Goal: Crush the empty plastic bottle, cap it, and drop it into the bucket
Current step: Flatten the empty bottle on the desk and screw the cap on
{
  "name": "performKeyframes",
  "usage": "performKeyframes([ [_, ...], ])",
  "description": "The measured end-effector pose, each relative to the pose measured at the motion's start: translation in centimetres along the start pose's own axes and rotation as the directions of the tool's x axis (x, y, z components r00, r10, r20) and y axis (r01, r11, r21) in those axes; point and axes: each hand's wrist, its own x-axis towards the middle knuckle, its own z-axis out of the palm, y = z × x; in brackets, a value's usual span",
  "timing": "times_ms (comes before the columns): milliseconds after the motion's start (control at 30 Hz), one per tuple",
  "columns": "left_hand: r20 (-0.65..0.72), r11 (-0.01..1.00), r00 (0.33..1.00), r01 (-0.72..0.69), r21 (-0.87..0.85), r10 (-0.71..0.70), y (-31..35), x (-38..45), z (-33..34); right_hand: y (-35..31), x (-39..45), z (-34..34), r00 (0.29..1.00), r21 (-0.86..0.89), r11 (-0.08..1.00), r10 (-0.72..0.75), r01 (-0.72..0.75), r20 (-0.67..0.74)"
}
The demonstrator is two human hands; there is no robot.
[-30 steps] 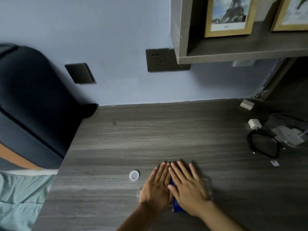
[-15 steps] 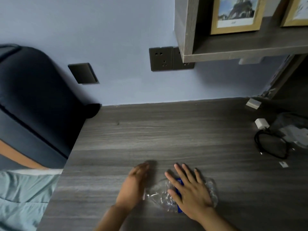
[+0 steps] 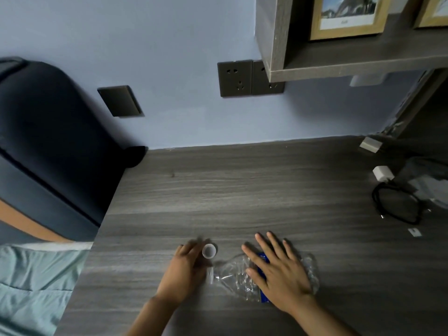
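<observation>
A clear plastic bottle with a blue label lies flattened on its side near the front edge of the grey wooden desk, its open neck pointing left. My right hand presses flat on the bottle's body, fingers spread. My left hand sits just left of the neck, and its fingertips hold the small white cap, open side up, slightly above and left of the neck. No bucket is in view.
A black cable loop with a white charger lies at the desk's right side, beside a crumpled clear bag. A dark padded headboard and pale green bedding border the left. A shelf hangs above right.
My left hand left the bottle, moved left to the cap and picked it up. My right hand stays pressed on the flattened bottle.
</observation>
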Motion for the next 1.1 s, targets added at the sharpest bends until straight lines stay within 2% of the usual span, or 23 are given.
performKeyframes([
  [133, 0.025, 1.000, 1.000, 0.013, -0.014, -0.013, 0.4, 0.7, 0.1, 0.0, 0.0, 0.1, 1.000, 0.010, 1.000, 0.010, -0.010, 0.003],
  [300, -0.049, 0.977, 0.983, 0.168, -0.132, -0.175, 1.2, 0.9, -0.6, -0.1, -0.1, -0.3, 1.000, 0.015, 1.000, 0.024, -0.024, 0.014],
  [367, -0.036, 0.977, 0.985, 0.165, -0.137, -0.171, 0.8, 0.0, -0.9, -0.2, -0.1, -0.4, 0.999, 0.021, 0.999, 0.033, -0.034, 0.020],
  [567, 0.063, 0.993, 0.996, 0.069, -0.094, -0.063, 0.9, -2.0, -1.1, -0.3, 0.0, -0.6, 0.998, 0.019, 0.998, 0.052, -0.052, 0.030],
  [667, 0.098, 0.975, 0.985, 0.156, -0.158, -0.141, 2.0, -1.5, -1.2, -0.3, 0.0, -0.6, 0.997, 0.027, 0.998, 0.059, -0.060, 0.043],
  [767, 0.207, 0.931, 0.957, 0.256, -0.260, -0.205, 2.2, -1.0, -1.6, -0.3, 0.0, -0.6, 0.998, 0.030, 0.998, 0.054, -0.055, 0.037],
  [900, 0.326, 0.821, 0.916, 0.366, -0.439, -0.234, 2.2, -0.7, -2.2, -0.3, -0.1, -0.6, 0.997, 0.021, 0.998, 0.056, -0.057, 0.047],
  [1100, 0.431, 0.812, 0.898, 0.320, -0.489, -0.095, 2.0, -0.7, -3.1, -0.3, -0.1, -0.7, 0.996, 0.022, 0.998, 0.058, -0.059, 0.063],
])
